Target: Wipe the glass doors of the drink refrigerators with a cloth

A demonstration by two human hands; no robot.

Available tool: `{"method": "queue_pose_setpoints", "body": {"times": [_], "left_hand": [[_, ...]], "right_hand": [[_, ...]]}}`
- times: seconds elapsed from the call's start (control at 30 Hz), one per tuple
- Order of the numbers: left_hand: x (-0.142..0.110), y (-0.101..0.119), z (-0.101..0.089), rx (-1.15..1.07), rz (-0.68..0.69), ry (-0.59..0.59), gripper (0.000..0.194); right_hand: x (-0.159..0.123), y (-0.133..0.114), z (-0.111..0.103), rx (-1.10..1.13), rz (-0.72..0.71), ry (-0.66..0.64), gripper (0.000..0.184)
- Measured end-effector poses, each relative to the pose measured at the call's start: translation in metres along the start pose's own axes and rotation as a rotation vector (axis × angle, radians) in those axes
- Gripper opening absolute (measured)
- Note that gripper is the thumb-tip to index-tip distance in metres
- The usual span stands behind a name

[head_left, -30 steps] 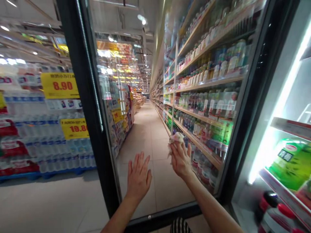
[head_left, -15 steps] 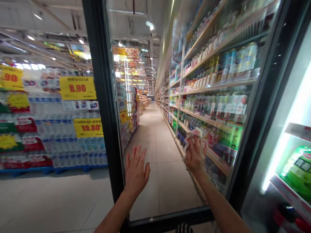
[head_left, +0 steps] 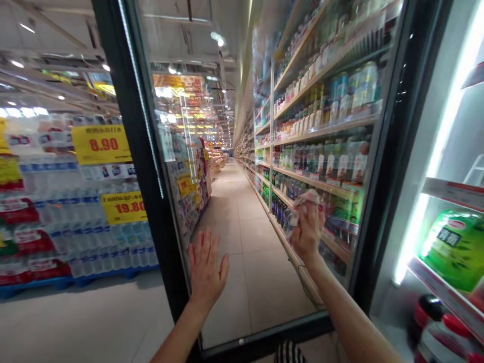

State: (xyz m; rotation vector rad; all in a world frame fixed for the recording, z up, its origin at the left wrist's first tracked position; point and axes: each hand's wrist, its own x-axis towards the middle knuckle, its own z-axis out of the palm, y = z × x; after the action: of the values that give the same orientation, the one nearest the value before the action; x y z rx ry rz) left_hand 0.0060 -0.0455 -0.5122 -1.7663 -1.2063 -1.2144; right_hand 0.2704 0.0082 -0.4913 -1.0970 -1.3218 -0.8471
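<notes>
An open glass cooler door with a black frame stands in front of me. My left hand lies flat on the lower left of the glass, fingers spread. My right hand is closed on a crumpled white cloth and presses it against the glass at the lower right. Through the pane I see the shop aisle and shelves of bottled drinks.
The lit cooler interior is at the right, with green packs on a shelf and red-capped bottles below. Stacked water bottles with yellow price signs fill the left. The tiled aisle runs straight ahead.
My right hand has slid the cloth across the glass to the right and slightly up. My left hand stays flat on the glass, shifted a little left.
</notes>
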Motion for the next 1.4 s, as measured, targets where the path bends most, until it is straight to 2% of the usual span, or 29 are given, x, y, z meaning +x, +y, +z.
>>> {"method": "queue_pose_setpoints", "body": {"times": [0.07, 0.13, 0.27, 0.37, 0.47, 0.6, 0.67, 0.7, 0.77, 0.9, 0.97, 1.0, 1.03, 1.13, 1.17, 1.2, 1.27, 1.33, 1.4], "left_hand": [[0.000, 0.001, 0.000, -0.001, -0.004, 0.002, 0.067], [0.001, 0.003, -0.001, 0.002, -0.005, 0.004, 0.067], [0.002, 0.003, -0.002, 0.010, -0.008, 0.002, 0.068], [0.002, 0.001, -0.002, 0.008, 0.008, -0.003, 0.069], [0.001, 0.000, -0.002, -0.002, 0.006, 0.001, 0.068], [0.001, 0.001, -0.002, 0.007, -0.005, -0.010, 0.068], [0.001, 0.003, -0.001, 0.015, -0.006, -0.007, 0.069], [0.001, 0.004, -0.001, 0.019, -0.009, -0.003, 0.069], [0.002, 0.005, 0.001, 0.024, -0.012, 0.011, 0.069], [0.001, 0.004, 0.003, 0.025, -0.014, 0.023, 0.069], [0.001, 0.001, 0.003, 0.022, -0.007, 0.012, 0.069], [0.000, 0.000, 0.002, 0.019, 0.001, 0.008, 0.069], [0.000, -0.001, 0.001, 0.017, 0.010, 0.007, 0.069], [-0.001, -0.001, 0.000, 0.013, 0.024, 0.003, 0.069], [-0.001, 0.000, 0.000, 0.012, 0.020, 0.005, 0.069], [0.000, 0.001, 0.000, 0.011, 0.014, 0.008, 0.068], [0.001, 0.004, 0.001, 0.007, 0.000, 0.019, 0.067], [0.001, 0.005, 0.001, 0.006, -0.011, 0.035, 0.067], [0.001, 0.004, 0.000, 0.006, -0.006, 0.031, 0.067]], "right_hand": [[0.010, 0.017, -0.001, -0.027, 0.219, 0.098, 0.046], [0.017, 0.015, 0.000, -0.017, 0.276, 0.131, 0.047], [0.013, -0.023, 0.006, 0.058, 0.018, 0.050, 0.039], [0.014, -0.034, 0.007, 0.105, -0.027, 0.097, 0.020], [0.024, -0.006, 0.000, 0.148, 0.059, 0.169, 0.017], [0.046, 0.059, -0.010, 0.105, 0.272, 0.302, 0.036], [0.054, 0.076, -0.010, 0.050, 0.362, 0.339, 0.046], [0.056, 0.076, -0.009, 0.034, 0.376, 0.338, 0.048], [0.053, 0.062, -0.004, 0.024, 0.306, 0.294, 0.048], [0.028, 0.018, 0.006, 0.072, -0.070, 0.081, 0.047], [0.019, 0.020, 0.006, 0.071, -0.166, 0.003, 0.047], [0.018, 0.030, 0.004, 0.055, -0.130, 0.010, 0.047], [0.019, 0.042, 0.001, 0.034, -0.035, 0.055, 0.046], [0.035, 0.077, -0.004, 0.001, 0.350, 0.255, 0.048], [0.041, 0.080, -0.004, -0.001, 0.411, 0.288, 0.049], [0.045, 0.076, -0.003, -0.003, 0.412, 0.294, 0.049], [0.046, 0.051, 0.003, -0.005, 0.271, 0.241, 0.047], [0.039, 0.018, 0.008, 0.009, 0.044, 0.147, 0.044], [0.032, -0.005, 0.011, 0.030, -0.143, 0.071, 0.040]]}}
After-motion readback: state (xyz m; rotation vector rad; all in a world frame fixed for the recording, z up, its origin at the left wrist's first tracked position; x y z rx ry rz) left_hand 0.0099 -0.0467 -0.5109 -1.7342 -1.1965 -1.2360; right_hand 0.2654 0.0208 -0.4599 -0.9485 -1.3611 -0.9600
